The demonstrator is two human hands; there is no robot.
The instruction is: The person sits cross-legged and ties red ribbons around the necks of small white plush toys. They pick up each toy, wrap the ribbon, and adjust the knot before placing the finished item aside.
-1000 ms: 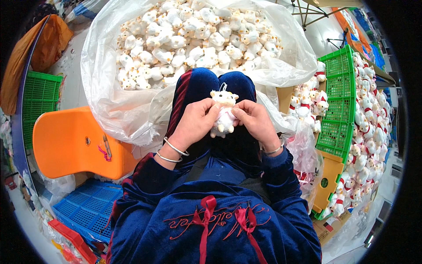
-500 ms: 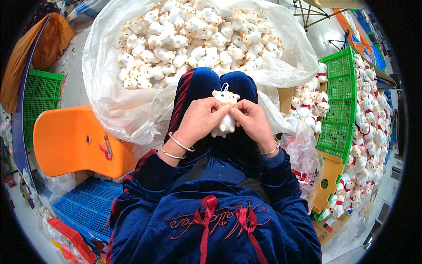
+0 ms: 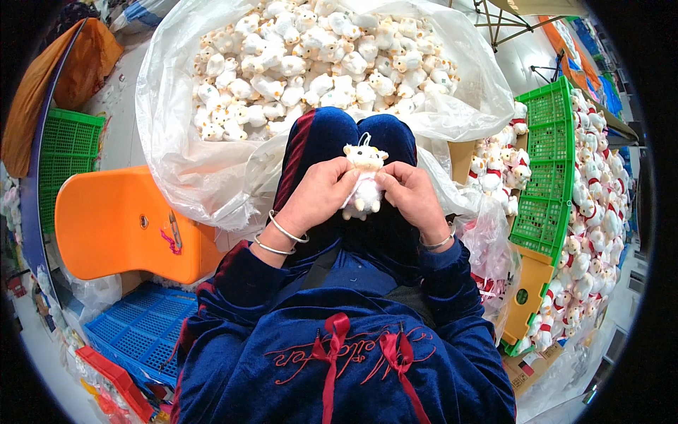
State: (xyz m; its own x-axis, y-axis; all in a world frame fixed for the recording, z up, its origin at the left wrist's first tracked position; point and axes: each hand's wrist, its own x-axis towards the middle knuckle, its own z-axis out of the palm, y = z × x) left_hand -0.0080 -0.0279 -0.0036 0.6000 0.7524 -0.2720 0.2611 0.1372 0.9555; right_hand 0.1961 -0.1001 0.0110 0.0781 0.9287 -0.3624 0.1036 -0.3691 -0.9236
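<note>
Over my lap, a small white plush animal toy (image 3: 364, 185) sits upright between my hands, its head away from me and a white loop at its top. My left hand (image 3: 319, 192) pinches its left side near the neck. My right hand (image 3: 413, 196) is closed at its right side, thumb and forefinger together by the neck. Something pale pinkish crosses the toy's chest, partly hidden by my fingers; I cannot tell what it is.
Ahead, a big clear plastic bag (image 3: 205, 166) holds many similar plush toys (image 3: 311, 60). An orange chair (image 3: 106, 226) with small snips (image 3: 174, 230) on it stands left, above a blue crate (image 3: 145, 325). At right, a green crate (image 3: 540, 169) stands beside toys with red neckbands (image 3: 583, 261).
My hands have moved slightly apart, showing more of the toy's chest and the pale pinkish material across it. The toy stays nearly in place.
</note>
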